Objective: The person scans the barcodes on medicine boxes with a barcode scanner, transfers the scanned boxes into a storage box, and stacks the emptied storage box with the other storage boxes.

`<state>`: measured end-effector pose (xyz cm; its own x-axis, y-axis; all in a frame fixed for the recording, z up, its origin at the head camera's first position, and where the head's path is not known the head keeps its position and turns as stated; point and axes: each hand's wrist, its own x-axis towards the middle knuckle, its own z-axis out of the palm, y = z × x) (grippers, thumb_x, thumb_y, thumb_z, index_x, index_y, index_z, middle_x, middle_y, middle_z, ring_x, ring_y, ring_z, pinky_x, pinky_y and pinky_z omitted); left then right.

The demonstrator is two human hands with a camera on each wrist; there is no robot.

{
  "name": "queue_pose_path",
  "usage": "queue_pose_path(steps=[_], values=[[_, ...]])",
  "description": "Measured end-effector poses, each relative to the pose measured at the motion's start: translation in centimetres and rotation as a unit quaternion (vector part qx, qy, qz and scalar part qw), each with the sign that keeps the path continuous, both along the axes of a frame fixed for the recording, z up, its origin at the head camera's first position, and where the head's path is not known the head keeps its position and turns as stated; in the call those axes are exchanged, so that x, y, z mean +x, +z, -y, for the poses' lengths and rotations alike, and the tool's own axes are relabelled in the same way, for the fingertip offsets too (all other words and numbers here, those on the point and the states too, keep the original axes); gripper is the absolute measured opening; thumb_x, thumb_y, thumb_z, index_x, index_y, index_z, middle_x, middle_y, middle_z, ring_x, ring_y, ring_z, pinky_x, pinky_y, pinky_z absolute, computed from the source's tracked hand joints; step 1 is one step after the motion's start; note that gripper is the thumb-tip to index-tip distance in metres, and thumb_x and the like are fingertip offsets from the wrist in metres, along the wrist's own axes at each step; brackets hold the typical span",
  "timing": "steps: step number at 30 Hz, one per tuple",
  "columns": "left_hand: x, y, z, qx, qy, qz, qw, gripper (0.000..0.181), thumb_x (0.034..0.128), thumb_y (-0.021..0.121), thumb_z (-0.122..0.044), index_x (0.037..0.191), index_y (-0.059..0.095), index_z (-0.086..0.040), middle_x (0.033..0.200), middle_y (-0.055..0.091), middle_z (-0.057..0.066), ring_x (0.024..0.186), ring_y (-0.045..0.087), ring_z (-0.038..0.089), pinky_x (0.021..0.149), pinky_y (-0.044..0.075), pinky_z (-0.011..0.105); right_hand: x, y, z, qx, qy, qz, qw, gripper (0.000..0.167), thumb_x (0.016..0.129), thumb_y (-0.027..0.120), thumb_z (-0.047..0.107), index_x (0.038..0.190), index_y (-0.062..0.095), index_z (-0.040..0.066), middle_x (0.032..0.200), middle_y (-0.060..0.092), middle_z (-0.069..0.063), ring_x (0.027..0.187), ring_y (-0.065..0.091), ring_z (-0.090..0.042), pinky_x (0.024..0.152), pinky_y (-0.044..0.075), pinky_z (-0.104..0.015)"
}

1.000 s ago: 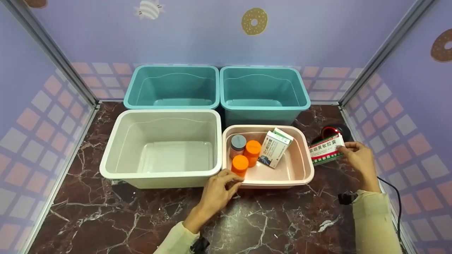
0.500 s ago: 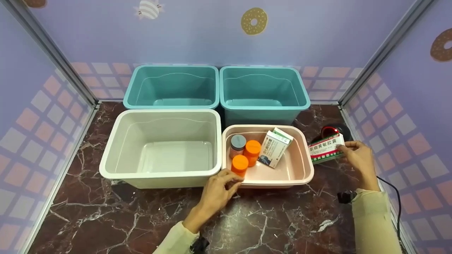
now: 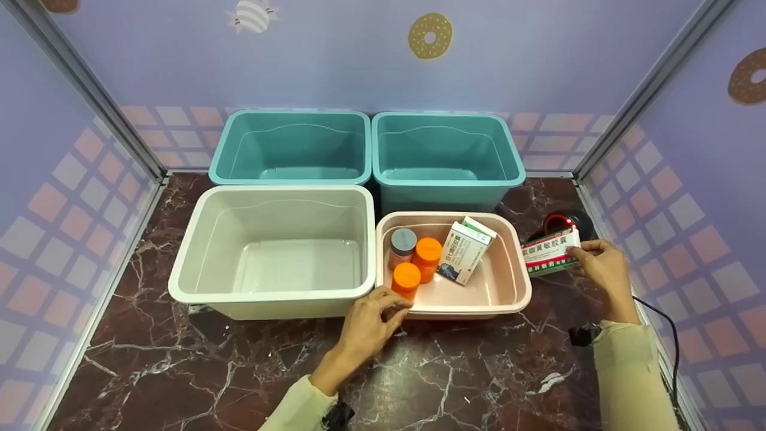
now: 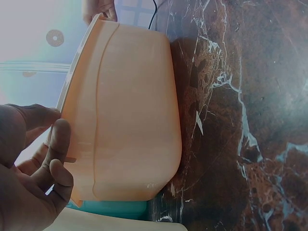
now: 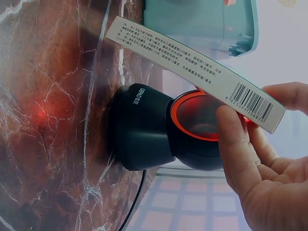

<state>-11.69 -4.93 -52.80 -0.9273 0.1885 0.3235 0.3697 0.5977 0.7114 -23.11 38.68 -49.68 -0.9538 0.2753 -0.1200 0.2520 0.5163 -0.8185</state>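
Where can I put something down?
On the dark red marbled tabletop before the pink plastic bin, between the cream sleeves, or inside the white plastic bin. The pink bin's crowded with three capped plastic bottles and white cardboard boxes, except its right end.

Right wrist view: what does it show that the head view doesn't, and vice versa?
Only the right wrist view: the black-and-white barcode on the narrow side of the white, red and green cardboard box, and white lettering on the black plastic scanner.

Only the head view: the box's front face, the left hand at the rim of the pale pink plastic bin, three bottles inside it, one grey-capped, two orange-capped, and the large cream plastic bin.

Both: the right hand pinching the box, the scanner's glowing red ring, and a teal plastic bin.
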Motion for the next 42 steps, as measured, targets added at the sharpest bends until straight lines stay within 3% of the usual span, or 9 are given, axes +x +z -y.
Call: queue_pose_path(steps=[13,20,33,42], values=[[-0.05,-0.06,-0.02,0.003,-0.001,0.011,0.9999,0.013,0.0885,0.075,-0.022,0.101,0.078,-0.021,0.100,0.070,-0.007,0.091,0.069,0.013,0.079,0.058,0.030,-0.09,0.02,0.30,0.027,0.020,-0.003,0.9994,0.048,0.095,0.062,0.027,0.121,0.055,-0.012,0.072,0.062,0.013,0.058,0.070,-0.006,0.058,0.059,-0.024],[-0.06,-0.22,0.00,-0.003,-0.007,-0.013,0.9999,0.012,0.0890,0.075,-0.021,0.101,0.078,-0.021,0.099,0.070,-0.007,0.092,0.070,0.015,0.082,0.058,0.033,-0.13,-0.16,0.59,0.021,0.013,-0.001,0.9997,0.049,0.095,0.063,0.028,0.122,0.055,-0.012,0.076,0.062,0.011,0.056,0.067,0.000,0.058,0.059,-0.020],[-0.04,-0.15,-0.02,-0.004,-0.001,-0.004,1.0000,0.012,0.0885,0.075,-0.021,0.100,0.078,-0.022,0.099,0.070,-0.007,0.090,0.070,0.015,0.079,0.058,0.031,-0.01,-0.05,0.65,0.007,0.001,-0.011,0.9999,0.045,0.095,0.065,0.025,0.120,0.054,-0.010,0.079,0.058,0.014,0.060,0.068,-0.002,0.062,0.060,-0.024],[-0.01,-0.18,-0.06,-0.002,0.000,0.003,1.0000,0.012,0.0881,0.075,-0.020,0.100,0.078,-0.021,0.099,0.070,-0.006,0.088,0.069,0.015,0.077,0.058,0.030,-0.01,0.25,0.59,0.015,-0.002,-0.012,0.9998,0.046,0.094,0.064,0.028,0.121,0.054,-0.008,0.077,0.058,0.015,0.056,0.066,0.000,0.057,0.059,-0.022]])
